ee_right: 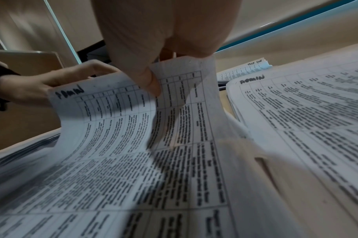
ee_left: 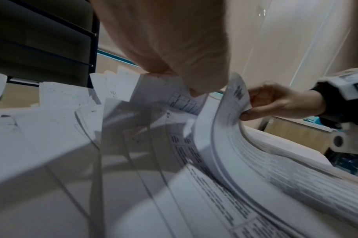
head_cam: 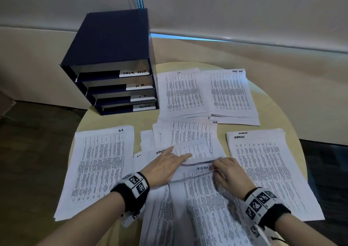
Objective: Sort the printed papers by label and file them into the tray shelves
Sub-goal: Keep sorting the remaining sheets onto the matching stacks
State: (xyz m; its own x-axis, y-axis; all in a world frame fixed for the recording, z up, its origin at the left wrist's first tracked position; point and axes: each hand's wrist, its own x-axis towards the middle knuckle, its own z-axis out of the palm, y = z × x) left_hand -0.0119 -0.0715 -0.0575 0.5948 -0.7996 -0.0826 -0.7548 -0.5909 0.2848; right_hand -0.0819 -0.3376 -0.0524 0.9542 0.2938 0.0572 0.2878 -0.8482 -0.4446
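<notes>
Right hand [head_cam: 230, 173] pinching the lifted top edge of an ADMIN sheet [head_cam: 199, 170] near the worktop [head_cam: 273, 104] front edge, left hand [head_cam: 165, 166] flat, fingers straight on loose papers [head_cam: 188, 132] beside it

The head camera looked forward and down from above the round table [head_cam: 278, 102], with the blue tray shelves [head_cam: 113, 61] at far left. The left wrist camera sat low over the papers, facing away along the left hand [ee_left: 163, 40] with the shelves' side at upper left. The right wrist camera sat equally low and close. All three shared the lifted ADMIN sheet [ee_right: 133, 112].
</notes>
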